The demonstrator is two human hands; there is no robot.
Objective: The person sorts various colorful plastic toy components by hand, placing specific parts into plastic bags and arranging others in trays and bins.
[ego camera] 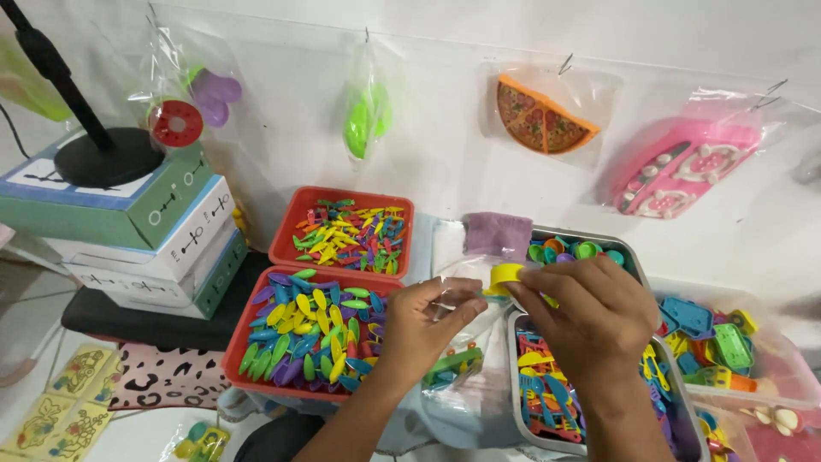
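My left hand (423, 321) pinches the rim of a clear plastic bag (462, 376), holding its mouth apart. Inside the bag lie a few small toy pieces, among them a green one (455, 359). My right hand (590, 316) grips a small yellow toy cup (505, 275) at the bag's mouth. Both hands hover over a metal tray (515, 376) of mixed red and blue toy pieces.
Two red trays (286, 235) of small coloured leaf-shaped pieces sit to the left. A metal tray of small coloured cups (581, 250) stands behind; a clear bin of toys (727, 338) lies right. Stacked boxes (145, 239) stand far left. Bagged toys (543, 120) hang on the wall.
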